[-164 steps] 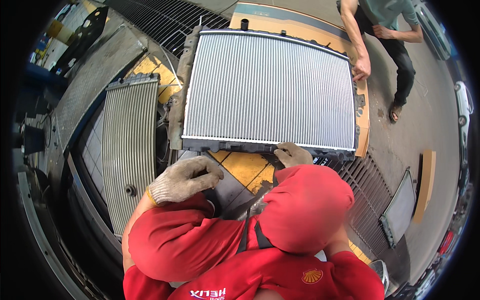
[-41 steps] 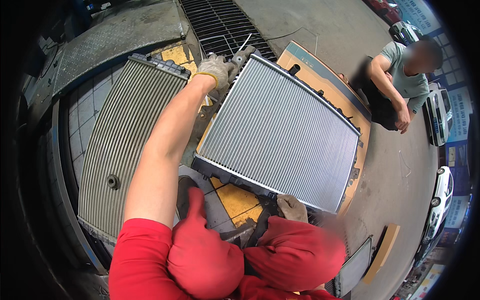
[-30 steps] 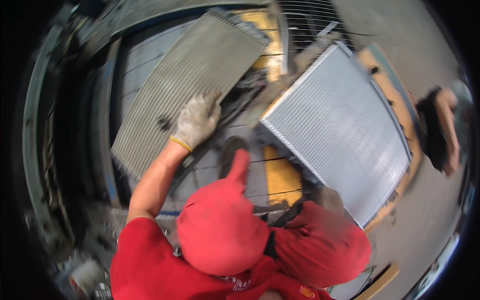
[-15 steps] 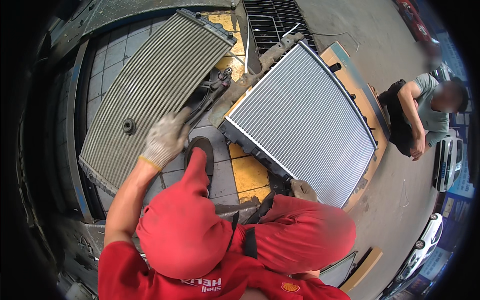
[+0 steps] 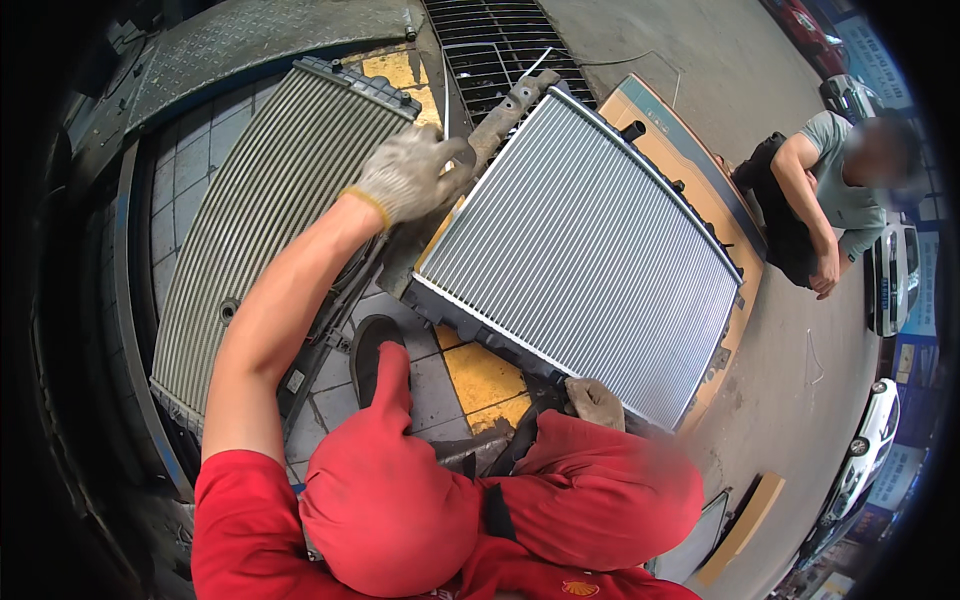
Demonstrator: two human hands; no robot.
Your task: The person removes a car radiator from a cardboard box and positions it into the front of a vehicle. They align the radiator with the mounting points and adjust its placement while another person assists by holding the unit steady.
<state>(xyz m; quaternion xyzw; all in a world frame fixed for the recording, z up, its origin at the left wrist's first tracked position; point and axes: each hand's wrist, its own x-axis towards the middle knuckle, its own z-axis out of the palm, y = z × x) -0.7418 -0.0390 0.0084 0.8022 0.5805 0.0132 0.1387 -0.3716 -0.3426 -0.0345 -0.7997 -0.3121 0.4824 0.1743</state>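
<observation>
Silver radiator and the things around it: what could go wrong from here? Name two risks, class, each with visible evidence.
The left hand is close beside the silver radiator, whose fins face up uncovered; a slip might bend them. A small dark ring sits on the older radiator; if loose, a bump could knock it off.

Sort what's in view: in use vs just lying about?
In use, apparently:
shiny radiator, right gloved hand at its near edge
dirty metal bar, by left gloved hand

Lying about, seemingly:
cardboard strip
grey panel
Dull radiator: unclear.
</observation>
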